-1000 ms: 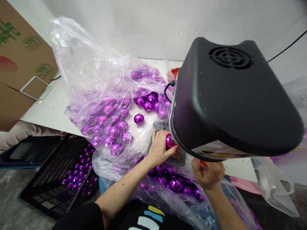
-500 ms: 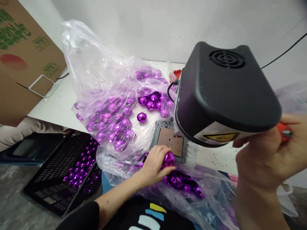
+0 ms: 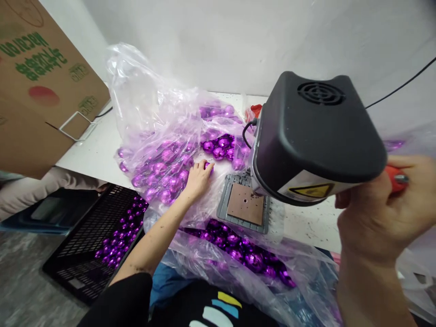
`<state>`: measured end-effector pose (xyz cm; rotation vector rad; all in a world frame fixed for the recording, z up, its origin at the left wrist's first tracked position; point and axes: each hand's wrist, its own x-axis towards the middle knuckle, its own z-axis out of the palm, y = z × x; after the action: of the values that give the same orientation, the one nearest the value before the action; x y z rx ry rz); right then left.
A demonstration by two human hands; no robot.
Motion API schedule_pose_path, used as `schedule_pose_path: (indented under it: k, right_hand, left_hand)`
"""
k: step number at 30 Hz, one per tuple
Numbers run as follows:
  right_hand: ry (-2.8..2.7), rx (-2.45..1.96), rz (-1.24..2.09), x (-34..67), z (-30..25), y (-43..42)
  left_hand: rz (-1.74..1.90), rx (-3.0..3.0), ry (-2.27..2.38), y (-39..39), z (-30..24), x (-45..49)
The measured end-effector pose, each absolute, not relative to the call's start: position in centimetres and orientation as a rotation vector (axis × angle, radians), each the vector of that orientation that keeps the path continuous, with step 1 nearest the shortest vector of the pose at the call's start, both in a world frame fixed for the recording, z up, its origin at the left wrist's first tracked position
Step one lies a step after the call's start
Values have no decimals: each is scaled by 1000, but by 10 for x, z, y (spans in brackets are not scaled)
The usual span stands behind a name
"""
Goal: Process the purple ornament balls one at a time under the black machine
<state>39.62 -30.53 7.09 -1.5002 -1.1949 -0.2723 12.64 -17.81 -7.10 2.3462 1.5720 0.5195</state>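
My left hand (image 3: 198,180) reaches onto the big clear plastic bag (image 3: 143,118) of shiny purple faceted balls, its fingers curled over one loose purple ball (image 3: 209,166). My right hand (image 3: 383,213) is raised at the right, fingers wrapped round a red handle (image 3: 397,178) beside the black machine head (image 3: 316,131). Under that head lies a grey base plate with a brown pad (image 3: 245,204), with nothing on it. A second clear bag (image 3: 272,290) with several purple balls (image 3: 245,255) hangs at the table's near edge.
A black slatted crate (image 3: 85,245) with purple balls stands on the floor at the left. A cardboard box (image 3: 37,81) sits at the far left of the white table (image 3: 91,150). A black cable (image 3: 402,81) runs along the wall. Beige fabric (image 3: 51,184) shows under the table edge.
My left hand took the ball off the pad, carried it to the lower bag, then moved up to the loose ball on the big bag. My right hand rose with the red handle.
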Motion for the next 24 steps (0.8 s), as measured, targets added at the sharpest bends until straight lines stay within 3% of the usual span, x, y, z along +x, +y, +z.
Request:
schedule_pose_path:
  k: [5, 10, 24]
  right_hand:
    - [-1163, -1468, -180, 396, 72, -304]
    - [-1155, -1445, -146, 396, 75, -301]
    - [-1200, -1479, -109, 397, 78, -301]
  left_hand:
    - [753, 1706, 1179, -186, -61, 126]
    - [606, 1144, 805, -230, -48, 140]
    - [631, 1991, 1049, -259, -67, 189]
